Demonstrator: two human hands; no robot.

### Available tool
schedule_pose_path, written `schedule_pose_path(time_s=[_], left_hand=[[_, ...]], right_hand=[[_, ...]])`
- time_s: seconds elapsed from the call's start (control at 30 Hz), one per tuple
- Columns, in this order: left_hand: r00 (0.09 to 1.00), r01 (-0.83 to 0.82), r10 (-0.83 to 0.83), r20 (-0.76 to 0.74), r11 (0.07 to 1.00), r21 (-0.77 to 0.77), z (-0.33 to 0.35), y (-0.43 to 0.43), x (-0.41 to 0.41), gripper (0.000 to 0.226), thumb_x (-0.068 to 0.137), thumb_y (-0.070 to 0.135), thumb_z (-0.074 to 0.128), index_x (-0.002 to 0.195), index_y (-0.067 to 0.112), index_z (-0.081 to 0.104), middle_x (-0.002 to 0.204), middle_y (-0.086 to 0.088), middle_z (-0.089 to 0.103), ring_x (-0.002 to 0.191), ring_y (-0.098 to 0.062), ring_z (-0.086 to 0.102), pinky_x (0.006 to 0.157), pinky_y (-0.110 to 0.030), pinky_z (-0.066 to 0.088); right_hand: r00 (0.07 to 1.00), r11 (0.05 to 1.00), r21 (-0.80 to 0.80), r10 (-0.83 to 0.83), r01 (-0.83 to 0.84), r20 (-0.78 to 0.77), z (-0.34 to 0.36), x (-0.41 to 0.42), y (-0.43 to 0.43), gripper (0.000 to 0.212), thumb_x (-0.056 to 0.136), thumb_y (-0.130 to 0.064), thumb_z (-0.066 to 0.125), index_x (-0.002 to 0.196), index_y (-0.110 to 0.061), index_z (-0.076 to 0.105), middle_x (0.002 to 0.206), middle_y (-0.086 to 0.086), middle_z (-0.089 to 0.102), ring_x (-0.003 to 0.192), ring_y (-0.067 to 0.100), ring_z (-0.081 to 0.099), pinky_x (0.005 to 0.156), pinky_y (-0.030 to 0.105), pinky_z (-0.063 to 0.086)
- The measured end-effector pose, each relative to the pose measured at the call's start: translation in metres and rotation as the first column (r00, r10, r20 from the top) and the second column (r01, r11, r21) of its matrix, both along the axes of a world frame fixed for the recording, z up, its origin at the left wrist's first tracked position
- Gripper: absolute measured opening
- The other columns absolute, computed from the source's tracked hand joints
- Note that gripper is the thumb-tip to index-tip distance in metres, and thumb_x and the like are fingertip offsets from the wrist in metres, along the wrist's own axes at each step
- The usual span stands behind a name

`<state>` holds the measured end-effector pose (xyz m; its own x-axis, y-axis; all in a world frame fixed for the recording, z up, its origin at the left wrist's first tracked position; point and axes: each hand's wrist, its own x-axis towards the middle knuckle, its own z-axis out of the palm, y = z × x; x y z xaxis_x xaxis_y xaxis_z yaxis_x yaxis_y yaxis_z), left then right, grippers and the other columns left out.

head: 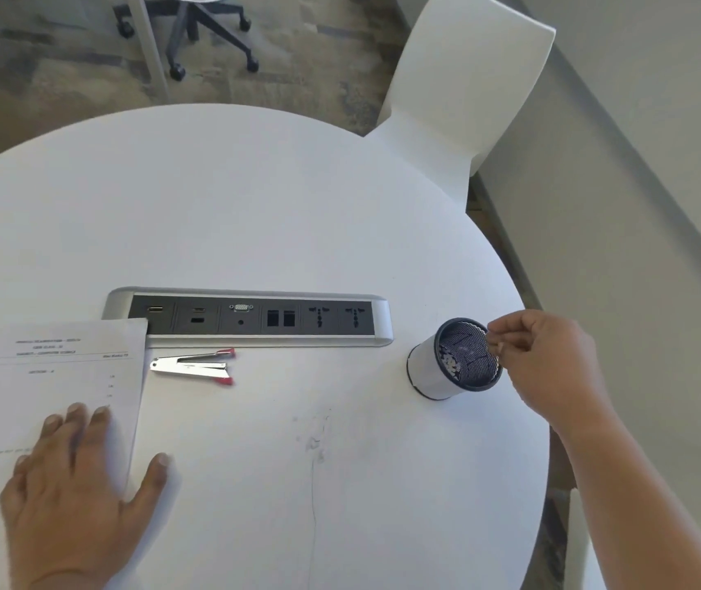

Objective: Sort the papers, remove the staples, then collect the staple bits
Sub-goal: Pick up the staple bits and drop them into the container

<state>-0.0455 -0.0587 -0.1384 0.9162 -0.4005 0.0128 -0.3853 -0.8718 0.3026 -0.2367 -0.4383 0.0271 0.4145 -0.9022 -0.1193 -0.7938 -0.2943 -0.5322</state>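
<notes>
A stack of printed papers lies at the left edge of the round white table. My left hand rests flat on its lower part, fingers spread, thumb on the bare tabletop. A silver staple remover with red tips lies just right of the papers. A mesh cup wrapped in white stands at the right, with small bits inside. My right hand hovers at the cup's rim, thumb and fingertips pinched over the opening; a thin staple bit seems to be held, too small to be sure.
A power and data socket strip is set into the table behind the papers and remover. A white chair stands at the far right edge. An office chair base is on the floor beyond.
</notes>
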Motion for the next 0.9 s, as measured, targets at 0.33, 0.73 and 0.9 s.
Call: schedule_pose_path(time_s=[0.33, 0.73, 0.9], left_hand=[[0.998, -0.033, 0.035, -0.047, 0.998, 0.044, 0.001, -0.004, -0.003, 0.091, 0.072, 0.069, 0.04, 0.141, 0.01, 0.046, 0.155, -0.017, 0.039, 0.147, -0.037, 0.03, 0.113, -0.06, 0.027], [0.998, -0.034, 0.04, -0.057, 0.994, 0.099, 0.006, 0.001, -0.004, 0.086, 0.08, 0.068, 0.036, 0.145, 0.012, 0.041, 0.159, -0.014, 0.035, 0.15, -0.032, 0.025, 0.118, -0.053, 0.022], [0.998, -0.036, 0.041, -0.054, 0.995, 0.093, 0.006, 0.001, -0.005, 0.084, 0.081, 0.067, 0.037, 0.145, 0.013, 0.041, 0.158, -0.013, 0.035, 0.15, -0.031, 0.025, 0.118, -0.052, 0.021]], right_hand=[[0.996, 1.0, -0.005, 0.025, -0.025, 0.085, -0.004, 0.004, 0.007, 0.02, 0.078, -0.006, 0.071, 0.078, -0.026, 0.07, 0.073, -0.007, 0.073, 0.068, 0.007, 0.068, 0.064, 0.019, 0.049], [0.845, 0.844, 0.046, 0.535, -0.534, -0.013, -0.074, 0.021, 0.124, 0.025, 0.079, -0.001, 0.061, 0.086, -0.019, 0.077, 0.086, -0.005, 0.074, 0.077, 0.016, 0.067, 0.074, 0.029, 0.055], [0.644, 0.66, -0.011, 0.729, -0.751, -0.231, -0.113, 0.006, 0.155, 0.019, 0.07, 0.001, 0.068, 0.073, -0.017, 0.07, 0.074, -0.004, 0.065, 0.071, 0.023, 0.059, 0.046, 0.035, 0.051]])
